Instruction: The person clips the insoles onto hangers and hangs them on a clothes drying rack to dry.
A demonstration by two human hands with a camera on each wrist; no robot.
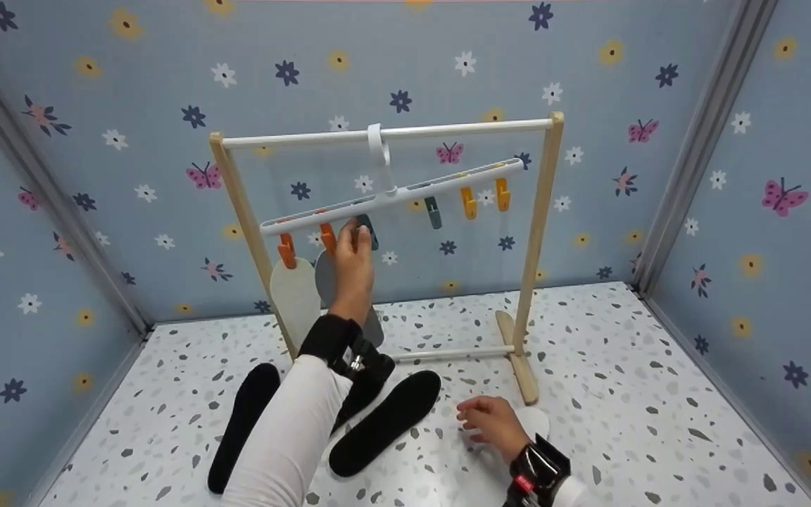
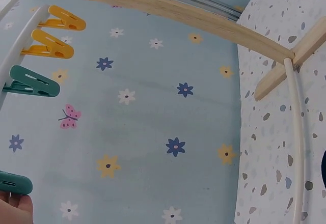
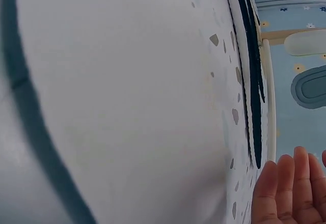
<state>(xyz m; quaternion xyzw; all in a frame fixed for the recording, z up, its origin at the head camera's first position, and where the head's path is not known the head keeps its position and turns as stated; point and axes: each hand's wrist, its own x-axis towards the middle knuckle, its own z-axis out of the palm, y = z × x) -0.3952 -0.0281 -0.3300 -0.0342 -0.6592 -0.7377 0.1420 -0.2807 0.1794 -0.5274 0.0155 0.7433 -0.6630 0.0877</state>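
The left hand (image 1: 354, 273) pinches the left green clip (image 2: 15, 183) on the hanger (image 1: 335, 213), which tilts down to the left from the rail (image 1: 462, 131). Left of that hand, a white insole (image 1: 295, 299) hangs from the left orange clip (image 1: 286, 251); a grey insole (image 1: 324, 277) hangs below the right orange clip (image 1: 327, 238). The right hand (image 1: 493, 422), empty with fingers loosely extended, is near right, by a white piece (image 1: 536, 422). Black insoles (image 1: 386, 424) lie on the floor (image 1: 602, 366), near left

Left fingers (image 1: 363, 241) raised, pinching, right fingers (image 1: 473, 405) low, relaxed
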